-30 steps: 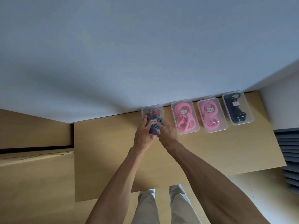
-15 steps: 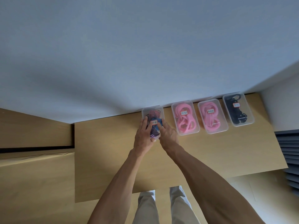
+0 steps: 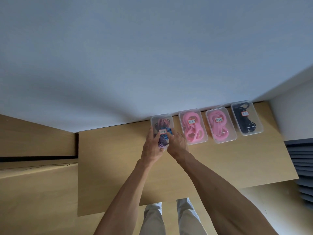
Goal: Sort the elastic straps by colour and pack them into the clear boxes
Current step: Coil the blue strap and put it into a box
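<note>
Several clear lidded boxes stand in a row against the wall at the back of a wooden table (image 3: 118,167). The leftmost box (image 3: 161,122) holds striped red, blue and purple straps and has a small label on its lid. My left hand (image 3: 152,145) grips its left side and my right hand (image 3: 177,141) presses its right side. To the right stand two boxes of pink straps (image 3: 193,128) (image 3: 220,127), then a box of black straps (image 3: 246,118). My fingers hide the near end of the striped box.
A pale wall rises directly behind the boxes. A second wooden surface (image 3: 33,192) lies to the left, with a thin cable on it. Dark slatted panels (image 3: 303,167) stand at the right. My trouser legs (image 3: 169,217) show below the table's front edge.
Both hands stay on the striped box and have shifted it slightly toward the wall; the other boxes have not moved.
</note>
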